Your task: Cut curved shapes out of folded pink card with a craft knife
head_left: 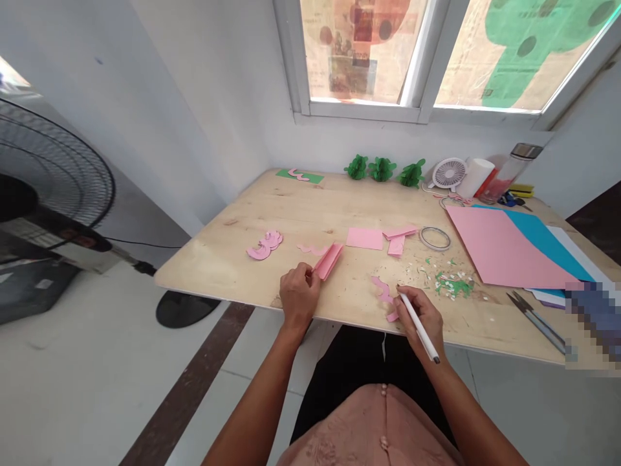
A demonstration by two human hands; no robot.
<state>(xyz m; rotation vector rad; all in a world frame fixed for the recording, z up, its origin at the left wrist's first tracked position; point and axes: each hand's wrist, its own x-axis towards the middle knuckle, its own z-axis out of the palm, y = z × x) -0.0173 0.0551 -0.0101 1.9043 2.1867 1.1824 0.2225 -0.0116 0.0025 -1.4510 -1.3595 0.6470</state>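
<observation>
My left hand is closed on a folded piece of pink paper, holding it just above the table near the front edge. In my right hand is a white pen, its dark end pointing back toward me. Beside the right fingertips lies a wavy pink paper strip, partly covered by that hand. Another thin pink scrap rests behind the folded paper. To the left sit scalloped pink cutouts. Beyond my hands are a pink paper rectangle and smaller folded pink pieces.
Green and white scraps are scattered right of my right hand, near a tape roll. Scissors and coloured sheets occupy the right side. Green paper shapes, a small fan and a bottle stand at the back.
</observation>
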